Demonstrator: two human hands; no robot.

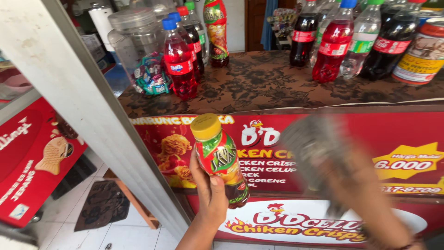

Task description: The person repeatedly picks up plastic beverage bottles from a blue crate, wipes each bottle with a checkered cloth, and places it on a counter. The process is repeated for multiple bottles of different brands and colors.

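Far left on the counter (259,88) stands a clear plastic jar (138,46) of sweets, with red and dark soda bottles (179,60) just beside it. Nearer, in front of the counter's red banner (407,134), the left hand (210,196) is wrapped around a yellow-capped tea bottle (219,159), held tilted. To the right, the right hand (365,194) is blurred, gripping a grey cloth (314,143). More bottles (333,44) stand far right
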